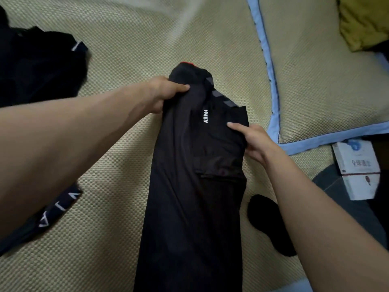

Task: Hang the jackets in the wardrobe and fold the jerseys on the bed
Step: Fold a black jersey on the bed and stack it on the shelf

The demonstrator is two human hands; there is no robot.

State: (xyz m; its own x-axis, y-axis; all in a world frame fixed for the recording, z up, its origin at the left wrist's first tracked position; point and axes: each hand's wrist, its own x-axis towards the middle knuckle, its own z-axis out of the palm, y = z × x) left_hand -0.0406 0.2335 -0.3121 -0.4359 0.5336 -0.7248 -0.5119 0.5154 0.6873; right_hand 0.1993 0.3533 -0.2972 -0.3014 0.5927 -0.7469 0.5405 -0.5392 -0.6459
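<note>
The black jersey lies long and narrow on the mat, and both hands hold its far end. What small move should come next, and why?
Probably fold the far end toward the body. The black jersey already lies as a narrow strip on the mat, its sides seemingly folded in. The left hand grips the far end near the collar, and the right hand pinches the right edge, so both seem placed to bring that end over.

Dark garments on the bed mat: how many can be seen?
3. The black jersey in the middle, held by both hands; a dark heap upper left; a lettered dark piece under the left forearm. More may be hidden.
</note>
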